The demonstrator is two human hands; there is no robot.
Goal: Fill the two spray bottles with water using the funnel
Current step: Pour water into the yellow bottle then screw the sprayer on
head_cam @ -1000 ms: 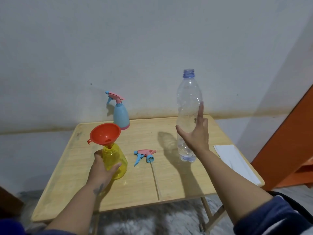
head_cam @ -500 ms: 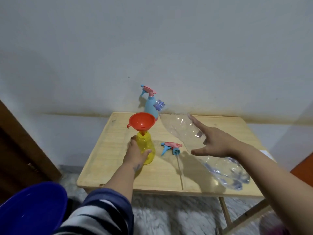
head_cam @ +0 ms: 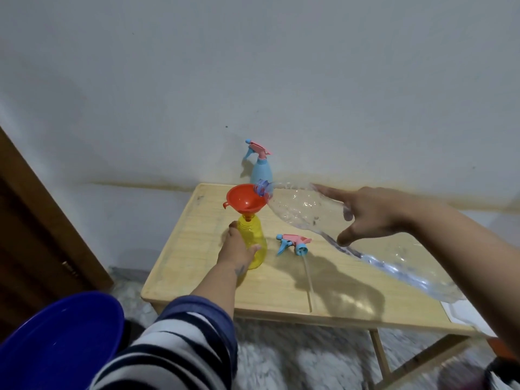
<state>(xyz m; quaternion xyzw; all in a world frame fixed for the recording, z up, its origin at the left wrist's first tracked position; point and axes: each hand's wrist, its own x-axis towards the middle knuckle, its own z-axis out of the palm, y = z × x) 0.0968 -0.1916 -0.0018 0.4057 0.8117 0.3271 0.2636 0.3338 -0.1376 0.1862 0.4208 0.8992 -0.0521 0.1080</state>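
Observation:
A yellow spray bottle (head_cam: 254,237) stands headless on the wooden table (head_cam: 281,288) with an orange funnel (head_cam: 246,200) in its neck. My left hand (head_cam: 235,249) grips its body. My right hand (head_cam: 365,215) holds a large clear water bottle (head_cam: 304,209) tipped on its side, the blue mouth over the funnel's rim and a little water near the raised base. The loose pink and blue spray head (head_cam: 294,243) lies on the table with its tube trailing toward me. A blue spray bottle (head_cam: 261,170) with its head on stands by the wall.
A blue basin (head_cam: 56,342) sits low at the front left, beside my striped sleeve. A brown door (head_cam: 36,235) is at the left. White paper (head_cam: 461,313) lies at the table's right edge. The wall runs just behind the table.
My right hand took the upright clear bottle, tipped it over and swung its mouth left onto the funnel. The view shifted left and down. My left hand stayed on the yellow bottle.

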